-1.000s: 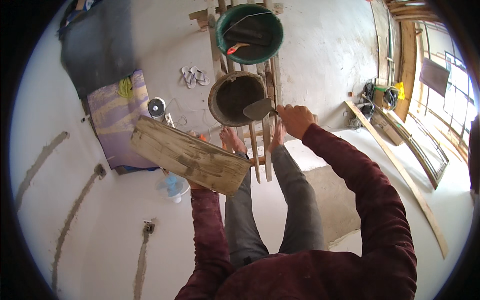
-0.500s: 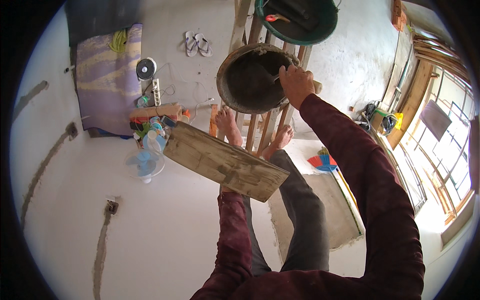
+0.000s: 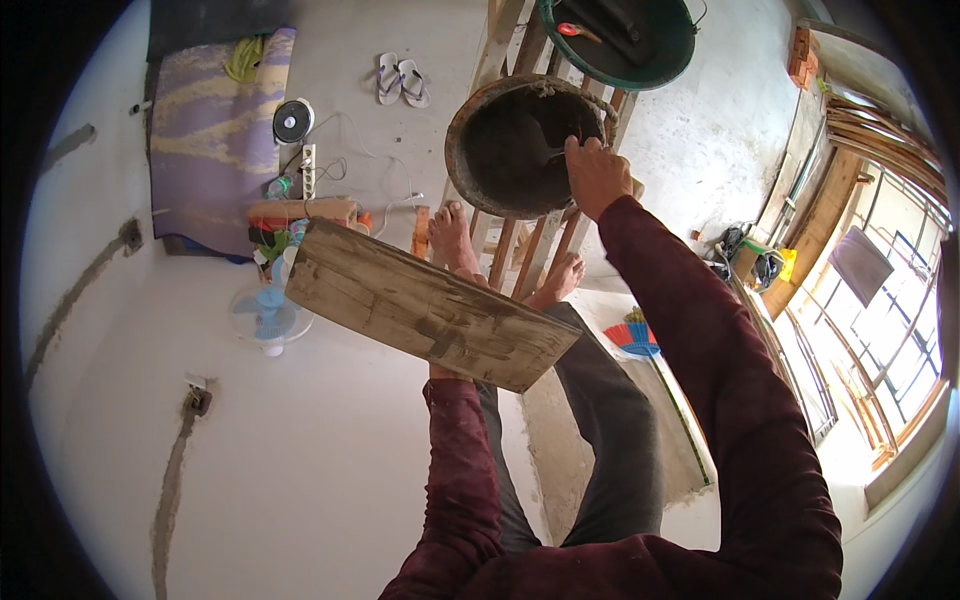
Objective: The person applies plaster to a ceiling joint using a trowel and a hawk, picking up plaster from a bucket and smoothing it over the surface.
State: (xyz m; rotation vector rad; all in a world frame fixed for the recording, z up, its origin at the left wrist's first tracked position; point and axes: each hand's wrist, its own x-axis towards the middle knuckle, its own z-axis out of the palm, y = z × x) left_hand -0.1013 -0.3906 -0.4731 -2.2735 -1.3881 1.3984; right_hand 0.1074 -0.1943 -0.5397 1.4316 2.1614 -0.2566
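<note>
My left hand (image 3: 447,371) supports a rectangular wooden plasterer's hawk (image 3: 430,306) from below. The board, smeared with grey mortar, tilts down to the right and hides its grip and most of my fingers. My right hand (image 3: 598,178) is closed around the handle of a trowel, whose pale butt end (image 3: 638,188) sticks out behind my palm. The trowel's blade reaches into a mortar-crusted bucket (image 3: 458,170) and can hardly be made out in its dark inside. That bucket rests on wooden slats (image 3: 538,250) beyond my bare feet.
Behind the bucket stands a green tub (image 3: 668,72) with a red-handled tool (image 3: 570,30). Sandals (image 3: 402,80), a power strip (image 3: 309,170) with cords and a blue fan (image 3: 270,315) lie left, far below. A broom (image 3: 632,338) is at right, near a barred window (image 3: 890,290).
The hawk has swung out to the left and looks larger. My right hand and the trowel have shifted slightly at the bucket's right rim. The whole view has turned a little.
</note>
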